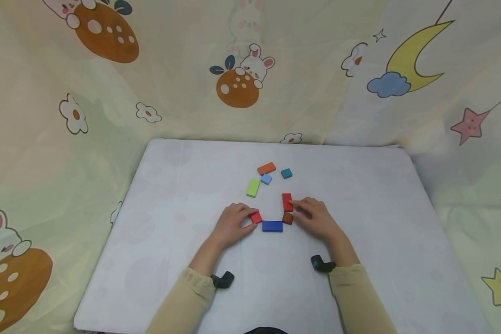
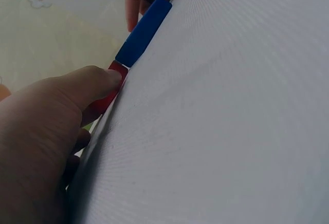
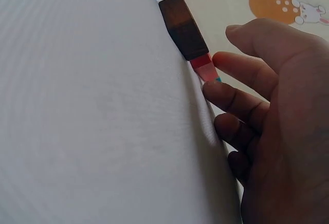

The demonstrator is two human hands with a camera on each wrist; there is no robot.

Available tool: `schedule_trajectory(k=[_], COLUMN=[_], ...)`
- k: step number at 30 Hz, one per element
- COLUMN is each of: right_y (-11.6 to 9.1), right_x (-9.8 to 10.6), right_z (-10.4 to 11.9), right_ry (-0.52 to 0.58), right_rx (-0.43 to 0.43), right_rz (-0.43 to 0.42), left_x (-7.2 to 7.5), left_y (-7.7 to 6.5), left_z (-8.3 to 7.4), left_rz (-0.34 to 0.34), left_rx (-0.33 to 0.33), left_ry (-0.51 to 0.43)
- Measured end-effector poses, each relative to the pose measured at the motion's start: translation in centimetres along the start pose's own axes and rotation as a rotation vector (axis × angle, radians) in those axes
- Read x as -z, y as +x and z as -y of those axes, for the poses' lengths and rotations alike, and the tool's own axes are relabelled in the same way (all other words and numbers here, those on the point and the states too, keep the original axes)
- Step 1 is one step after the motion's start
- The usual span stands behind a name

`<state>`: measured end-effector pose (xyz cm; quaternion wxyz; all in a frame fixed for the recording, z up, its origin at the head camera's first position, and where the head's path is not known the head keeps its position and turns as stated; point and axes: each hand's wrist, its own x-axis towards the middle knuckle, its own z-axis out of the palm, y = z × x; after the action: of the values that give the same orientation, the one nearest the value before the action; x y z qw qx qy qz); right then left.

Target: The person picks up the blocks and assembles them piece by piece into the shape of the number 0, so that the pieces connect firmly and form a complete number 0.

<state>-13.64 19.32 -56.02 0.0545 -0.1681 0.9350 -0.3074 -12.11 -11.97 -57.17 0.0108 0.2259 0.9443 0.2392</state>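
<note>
Beige sleeves (image 1: 188,297): reaching in from the near side, with a black wrist device (image 1: 223,280) at the end of each.
Left hand (image 1: 233,225): pinching the small red block (image 1: 256,217) between thumb and forefinger.
Right hand (image 1: 317,220): touching the long red block (image 1: 286,198) on its right side with a fingertip; fingers loosely bent, thumb free, not closed round any block.
Blue block (image 1: 272,226): lying crosswise on the white tabletop (image 1: 179,185), its left end meeting the small red block at a corner.
Brown block (image 1: 288,218): placed at the right end of the blue block; touching or only just beside, not possible to tell.
Long red block: pointing away from the body, just beyond the brown block.
Four-block curve: by judgement, now at the step of adjusting pieces end to end with both hands.
Joints of the curve: probably calling next for small, light pushes, without disturbing the neighbours.
Lime green block (image 1: 253,188): lying apart, beyond the small red block.
Light blue block (image 1: 266,179): resting close beside the orange block (image 1: 266,168).
Teal block (image 1: 286,173): standing alone, to the right of these.
Printed cloth (image 1: 183,69): hanging behind the tabletop.
</note>
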Motion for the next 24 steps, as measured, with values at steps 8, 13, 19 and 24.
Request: schedule_trajectory(k=[8, 13, 19, 24], right_y=[0.0, 0.1, 0.1, 0.1], right_x=[-0.1, -0.1, -0.1, -0.3], right_z=[-0.1, -0.2, -0.3, -0.5], right_ry=[0.016, 0.018, 0.018, 0.02], right_rx=[0.003, 0.013, 0.024, 0.029], right_rz=[-0.01, -0.011, -0.039, -0.043], left_x=[0.3, 2.0, 4.5, 5.6], left_y=[0.1, 1.1, 4.2, 6.5], left_z=[0.1, 0.5, 1.8, 3.0], left_rz=[0.028, 0.034, 0.072, 0.196], left_rx=[0.047, 0.103, 0.11, 0.148], left_ry=[-0.064, -0.161, -0.12, -0.11])
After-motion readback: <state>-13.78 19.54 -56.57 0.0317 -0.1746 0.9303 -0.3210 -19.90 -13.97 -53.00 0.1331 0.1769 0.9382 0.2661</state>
